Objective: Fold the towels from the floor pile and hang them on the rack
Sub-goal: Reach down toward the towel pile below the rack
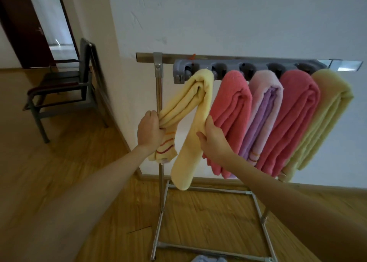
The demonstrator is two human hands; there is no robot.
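A pale blue cloth [208, 259] is cut off by the bottom edge; the rack's right end [349, 65] blurs out

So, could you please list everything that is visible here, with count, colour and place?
yellow towel: 1, pale yellow, leftmost on the holder, both ends held
coral towels: 2, second and fourth on the holder
lilac towel: 1, pink-purple, middle
yellow-green towel: 1, rightmost
holder: 1, grey, on the top bar
rack: 1, metal, by the wall
chair: 1, dark, left
door: 1, dark brown, upper left
blue cloth: 1, bottom edge
left hand: grips striped end
right hand: holds other end
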